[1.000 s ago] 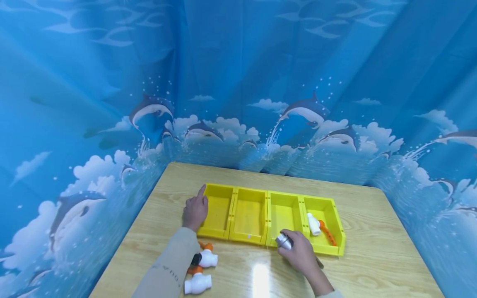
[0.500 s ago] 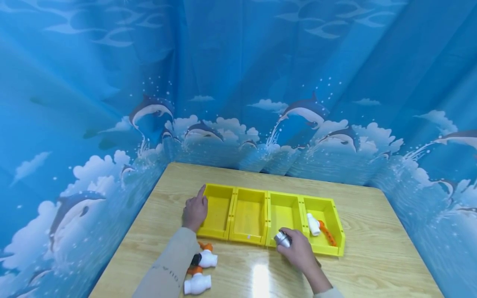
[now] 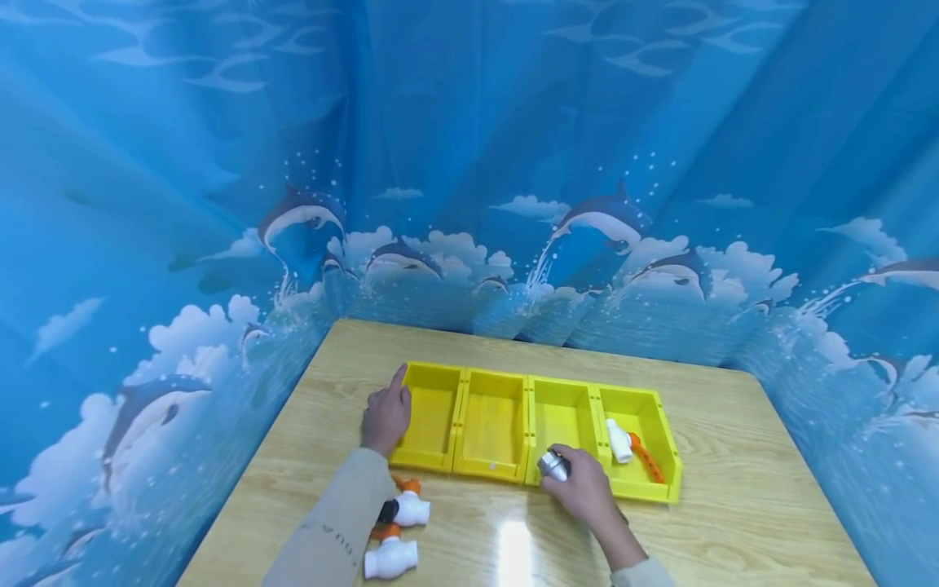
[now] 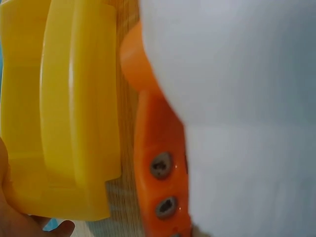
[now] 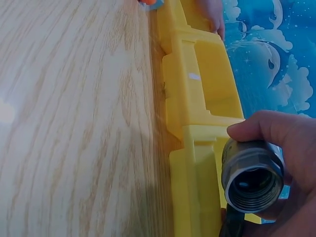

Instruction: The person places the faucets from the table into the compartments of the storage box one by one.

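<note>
My right hand [image 3: 587, 485] holds a metal ball valve [image 3: 553, 465] over the front edge of the third yellow bin from the left [image 3: 563, 408]. In the right wrist view, the valve's threaded opening [image 5: 254, 190] faces the camera, and a black handle [image 5: 233, 222] shows below it. At the far left of the row, my left hand [image 3: 386, 414] rests against the side of the leftmost yellow bin [image 3: 418, 463], index finger straight along its rim. Near the left sleeve lie two white valves [image 3: 412, 511] [image 3: 391, 559] with orange handles, partly hidden by the sleeve.
Several yellow bins stand joined in a row on the wooden table [image 3: 704, 538]. The rightmost bin [image 3: 645, 491] contains a white valve [image 3: 619, 442] with an orange handle [image 3: 647, 461]. A blue dolphin-print curtain [image 3: 469, 163] surrounds the table's back and sides.
My right hand has shifted slightly left and away from me with the metal ball valve. My left hand stays at the leftmost bin.
</note>
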`<state>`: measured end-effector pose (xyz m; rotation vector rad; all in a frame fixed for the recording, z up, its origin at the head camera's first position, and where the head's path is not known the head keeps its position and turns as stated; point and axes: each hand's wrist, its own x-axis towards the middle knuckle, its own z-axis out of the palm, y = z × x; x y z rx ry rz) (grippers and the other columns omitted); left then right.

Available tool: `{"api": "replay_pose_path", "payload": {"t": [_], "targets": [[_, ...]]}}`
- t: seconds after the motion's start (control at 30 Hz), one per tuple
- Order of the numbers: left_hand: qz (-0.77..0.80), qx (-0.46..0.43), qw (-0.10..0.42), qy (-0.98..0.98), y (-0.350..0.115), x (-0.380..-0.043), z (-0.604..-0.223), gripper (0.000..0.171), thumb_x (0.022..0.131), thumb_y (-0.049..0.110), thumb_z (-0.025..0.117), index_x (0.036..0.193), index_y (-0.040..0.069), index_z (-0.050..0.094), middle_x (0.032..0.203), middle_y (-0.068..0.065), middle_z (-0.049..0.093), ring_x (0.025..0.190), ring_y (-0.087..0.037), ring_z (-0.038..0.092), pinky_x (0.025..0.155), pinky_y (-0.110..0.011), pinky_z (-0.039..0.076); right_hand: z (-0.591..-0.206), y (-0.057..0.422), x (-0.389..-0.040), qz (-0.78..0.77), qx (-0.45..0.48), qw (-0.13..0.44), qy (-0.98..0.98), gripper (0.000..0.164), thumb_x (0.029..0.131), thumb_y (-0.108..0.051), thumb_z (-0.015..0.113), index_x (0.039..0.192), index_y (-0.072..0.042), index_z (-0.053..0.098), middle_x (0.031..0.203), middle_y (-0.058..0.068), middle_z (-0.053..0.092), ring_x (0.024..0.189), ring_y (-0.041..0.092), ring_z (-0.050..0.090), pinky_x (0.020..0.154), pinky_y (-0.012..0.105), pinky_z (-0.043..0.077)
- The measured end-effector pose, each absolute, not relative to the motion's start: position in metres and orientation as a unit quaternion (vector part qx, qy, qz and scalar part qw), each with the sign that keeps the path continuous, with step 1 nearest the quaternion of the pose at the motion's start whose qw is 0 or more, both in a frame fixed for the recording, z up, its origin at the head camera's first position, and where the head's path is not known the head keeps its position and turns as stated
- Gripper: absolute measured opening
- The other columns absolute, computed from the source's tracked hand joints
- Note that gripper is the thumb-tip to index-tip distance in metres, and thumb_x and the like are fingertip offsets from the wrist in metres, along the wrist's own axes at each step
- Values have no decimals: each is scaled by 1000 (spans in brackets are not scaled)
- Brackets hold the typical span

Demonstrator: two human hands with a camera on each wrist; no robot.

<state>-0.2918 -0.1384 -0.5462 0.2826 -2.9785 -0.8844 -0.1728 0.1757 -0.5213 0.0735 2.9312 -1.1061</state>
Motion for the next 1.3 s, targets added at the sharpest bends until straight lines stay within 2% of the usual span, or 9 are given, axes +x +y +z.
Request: {"api": "replay_pose_path", "payload": {"t": [0.9, 1.1, 1.3], "targets": [[-302, 78, 7, -950, -140, -290, -543, 49, 105, 28, 36, 154, 24, 30, 127, -20, 59, 124, -43, 44, 99, -62, 36, -510, 170, -189, -381, 42, 5, 924, 51, 72, -16, 76, 120, -4, 65, 101, 15, 66, 76, 22, 57, 57, 31, 46], [-280, 63, 14, -958, -140, -290, -541, 49, 106, 27, 36, 154, 23, 30, 136, -18, 54, 129, -42, 39, 99, -62, 36, -506, 170, -193, -381, 55, 9, 923, 54, 73, -17, 76, 124, -2, 63, 104, 17, 66, 80, 24, 58, 59, 33, 48], [-271, 59, 13, -961, -140, -290, -540, 48, 106, 27, 35, 153, 26, 29, 144, -18, 42, 135, -41, 32, 100, -64, 34, -504, 168, -199, -387, 62, 13, 920, 55, 73, -17, 75, 125, -3, 62, 106, 18, 65, 80, 25, 58, 59, 32, 49]]}}
